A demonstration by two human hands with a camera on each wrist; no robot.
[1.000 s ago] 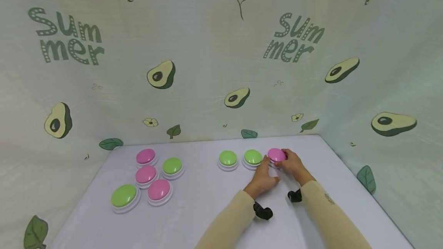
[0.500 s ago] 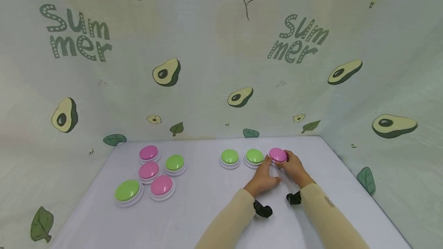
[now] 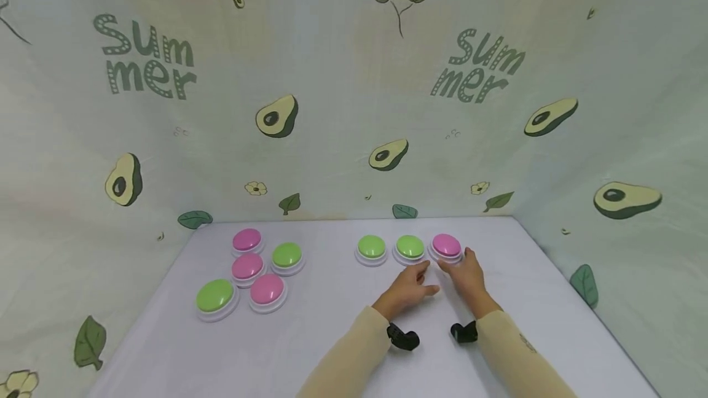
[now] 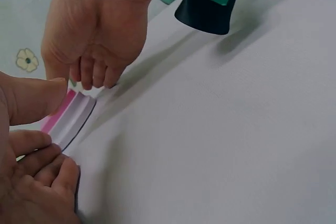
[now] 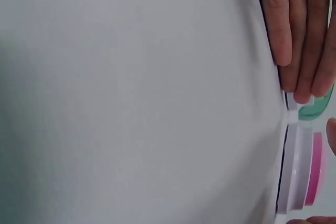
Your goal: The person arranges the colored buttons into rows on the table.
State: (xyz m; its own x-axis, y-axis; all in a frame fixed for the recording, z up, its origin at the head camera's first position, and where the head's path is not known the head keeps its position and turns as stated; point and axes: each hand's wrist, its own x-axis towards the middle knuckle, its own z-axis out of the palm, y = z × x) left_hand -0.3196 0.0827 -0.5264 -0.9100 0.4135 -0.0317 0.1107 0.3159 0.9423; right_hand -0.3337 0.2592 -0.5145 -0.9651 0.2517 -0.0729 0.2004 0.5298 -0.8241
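Right hand (image 3: 468, 279), fingers apart, beside the pink button (image 3: 446, 245); left hand (image 3: 405, 291) relaxed, holding nothing. I fear a stray fingertip could skew the pink button.

On the table (image 3: 265, 355): pink button (image 3: 446, 245) just beyond right hand (image 3: 467, 277), green pair (image 3: 410, 246) beyond left hand (image 3: 406, 288), five buttons (image 3: 267, 288) farther left.

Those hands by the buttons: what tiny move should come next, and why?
I would probably ease the right hand away from the pink button at the row's right end: it sits flat on the table, beside a green button, and the hand looks spread near it rather than gripping it.
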